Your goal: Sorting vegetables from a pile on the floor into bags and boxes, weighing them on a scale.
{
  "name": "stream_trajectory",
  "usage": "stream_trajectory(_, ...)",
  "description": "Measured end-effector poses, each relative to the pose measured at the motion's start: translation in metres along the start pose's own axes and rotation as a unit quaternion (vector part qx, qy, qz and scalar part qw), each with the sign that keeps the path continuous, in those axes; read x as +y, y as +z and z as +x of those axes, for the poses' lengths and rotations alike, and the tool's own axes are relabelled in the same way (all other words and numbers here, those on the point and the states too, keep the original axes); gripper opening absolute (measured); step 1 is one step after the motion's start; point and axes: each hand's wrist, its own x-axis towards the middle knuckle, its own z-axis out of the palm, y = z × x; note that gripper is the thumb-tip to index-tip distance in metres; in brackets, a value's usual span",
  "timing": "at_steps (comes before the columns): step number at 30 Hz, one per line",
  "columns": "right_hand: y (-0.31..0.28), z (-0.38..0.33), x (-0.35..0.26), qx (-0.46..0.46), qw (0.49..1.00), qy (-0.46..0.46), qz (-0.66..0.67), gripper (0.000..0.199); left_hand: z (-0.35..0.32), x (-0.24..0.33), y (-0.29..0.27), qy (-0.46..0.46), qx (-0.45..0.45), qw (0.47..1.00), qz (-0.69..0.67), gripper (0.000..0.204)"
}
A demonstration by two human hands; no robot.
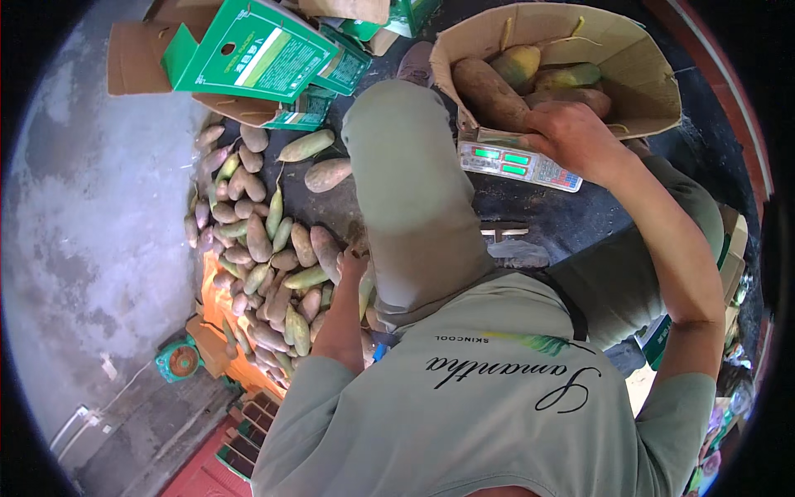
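Note:
My right hand (575,141) reaches over the near rim of an open cardboard box (646,91), its fingers closed at the end of a long brown radish (490,93). Several green and brown radishes lie inside the box. Beneath the box sits a digital scale (520,164) with lit green displays and a keypad. Low beside my left knee, my left hand (354,263) is closed at the edge of a large heap of soil-covered radishes (273,282). What its fingers hold is too small and shaded to make out.
Green printed cartons (265,54) stand at the far left, near two loose radishes (329,174). Orange sheeting (219,311) lies under the heap. A green fan-like device (178,361) and a slatted crate (251,431) are at the lower left. A wall (91,207) runs along the left.

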Motion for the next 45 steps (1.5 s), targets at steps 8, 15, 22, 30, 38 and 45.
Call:
stream_trajectory(8,0.008,0.003,0.002,-0.018,1.0,-0.014,0.007,0.02,0.079,-0.086,0.078,0.04,-0.086,0.968,-0.231,0.072)
stream_trajectory(15,0.012,-0.002,0.007,-0.065,0.996,0.055,-0.015,0.027,0.009,-0.008,0.065,0.144,-0.085,0.986,0.03,0.07)
stream_trajectory(22,0.012,0.008,0.001,-0.067,0.997,0.042,-0.004,0.029,-0.02,-0.026,0.075,0.115,-0.151,0.979,0.081,0.069)
stream_trajectory(30,0.016,0.006,0.005,-0.071,0.997,0.038,-0.022,0.031,-0.039,-0.005,0.024,0.095,0.059,0.986,0.125,0.075)
stream_trajectory(38,0.015,0.005,0.008,-0.043,0.999,0.016,0.0,0.038,-0.004,-0.033,0.021,-0.235,0.076,0.963,-0.108,0.068)
stream_trajectory(45,-0.003,0.002,0.025,-0.118,0.987,0.101,0.032,0.054,0.024,-0.033,0.006,-0.247,0.036,0.948,-0.197,0.068)
